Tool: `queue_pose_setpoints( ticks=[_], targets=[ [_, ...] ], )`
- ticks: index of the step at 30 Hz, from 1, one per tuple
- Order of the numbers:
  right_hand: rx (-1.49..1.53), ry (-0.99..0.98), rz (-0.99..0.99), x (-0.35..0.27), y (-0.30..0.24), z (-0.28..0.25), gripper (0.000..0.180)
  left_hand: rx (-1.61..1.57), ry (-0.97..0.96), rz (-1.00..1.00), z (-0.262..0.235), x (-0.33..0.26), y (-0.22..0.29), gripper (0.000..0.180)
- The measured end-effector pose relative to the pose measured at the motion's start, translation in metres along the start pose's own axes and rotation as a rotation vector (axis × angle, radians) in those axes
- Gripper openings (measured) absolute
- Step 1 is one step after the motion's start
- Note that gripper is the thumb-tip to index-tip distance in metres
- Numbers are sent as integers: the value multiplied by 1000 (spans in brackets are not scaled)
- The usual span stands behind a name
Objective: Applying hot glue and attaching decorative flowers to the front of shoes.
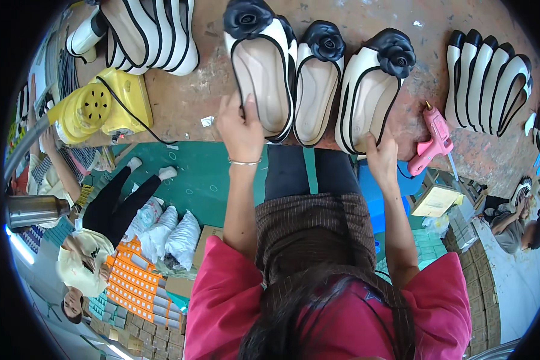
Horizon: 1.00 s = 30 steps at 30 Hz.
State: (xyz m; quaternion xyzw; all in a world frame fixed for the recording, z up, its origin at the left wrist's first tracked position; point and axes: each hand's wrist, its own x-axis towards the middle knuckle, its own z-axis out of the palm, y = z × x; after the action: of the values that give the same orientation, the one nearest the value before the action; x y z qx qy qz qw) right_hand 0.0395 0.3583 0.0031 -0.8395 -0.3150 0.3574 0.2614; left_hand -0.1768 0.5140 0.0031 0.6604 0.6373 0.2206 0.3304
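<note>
Three cream flat shoes with black trim and black fabric flowers lie side by side at the near edge of a brown worktable (pixel 186 96). My left hand (pixel 240 129) grips the heel end of the left shoe (pixel 259 66), fingers on its rim. The middle shoe (pixel 317 75) lies untouched between my hands. My right hand (pixel 381 157) rests on the heel end of the right shoe (pixel 372 90), with the thumb against its inner edge. A thin bracelet circles my left wrist.
A pink glue gun (pixel 435 141) lies right of the shoes. Stacked shoe pieces stand at the far right (pixel 489 78) and far left (pixel 153 33). A yellow blower (pixel 99 108) with a black cord sits on the left. People sit on the floor at left (pixel 96 240) and right (pixel 513 222).
</note>
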Motion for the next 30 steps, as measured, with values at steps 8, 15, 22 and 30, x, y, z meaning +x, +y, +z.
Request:
queue_pose_setpoints(
  ticks=[8, 15, 22, 30],
  targets=[
    [232, 59, -18, -19, -58, -20, 26, -2, 28, 6, -2, -1, 9, 22],
    [-205, 24, -216, -5, -69, 37, 34, 49, 52, -18, 14, -3, 11, 14],
    [52, 17, -222, -4, -62, 53, 48, 60, -20, -115, 15, -21, -25, 39],
    [467, -212, -2, -2, -51, 59, 73, -65, -14, -145, 9, -24, -15, 41]
  ],
)
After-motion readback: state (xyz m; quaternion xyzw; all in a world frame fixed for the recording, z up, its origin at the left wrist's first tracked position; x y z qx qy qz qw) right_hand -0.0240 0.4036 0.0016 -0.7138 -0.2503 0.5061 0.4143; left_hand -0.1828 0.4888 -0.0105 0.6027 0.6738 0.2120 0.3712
